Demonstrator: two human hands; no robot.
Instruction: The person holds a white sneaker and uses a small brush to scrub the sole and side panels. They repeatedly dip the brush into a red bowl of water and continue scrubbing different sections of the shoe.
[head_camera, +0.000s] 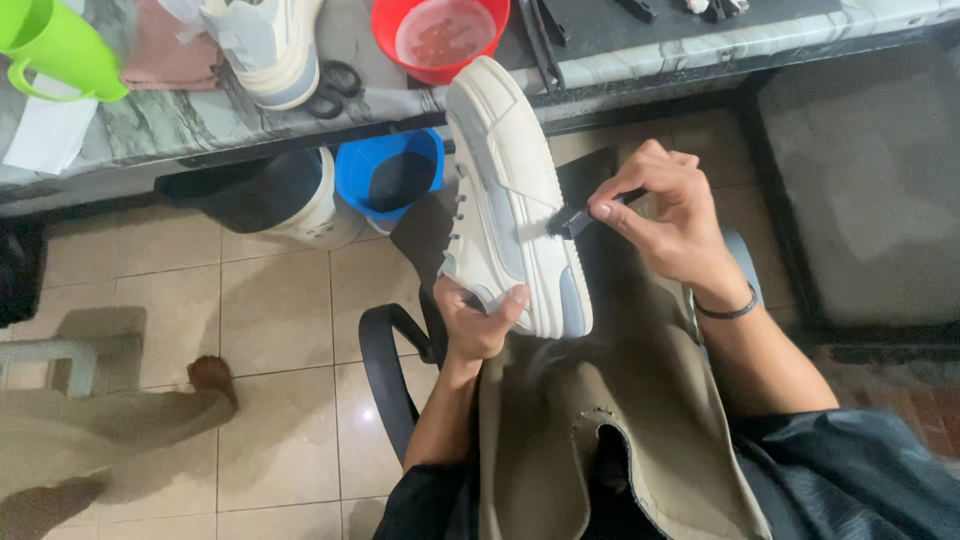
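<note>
Far left on the marble surface (180, 125) stand a green jug (60, 50), a pink cloth (165, 50) and a second sneaker (265, 45) beside scissors (335, 85); a red bowl (440, 35) sits further along, and a blue bucket (390, 175) rests on the tiled floor below. Your left hand (478, 318) grips the heel end of the white sneaker (510, 200), fingers (515, 297) clamped around it, holding it raised over your lap with its side turned toward the brush, seemingly to steady it. Your right hand (670, 220) comes in from the right, wrist bent, fingers pinched together on a small dark brush (575, 222) whose bristles touch the sneaker's side panel. An olive apron (620, 400) covers your knees underneath.
</note>
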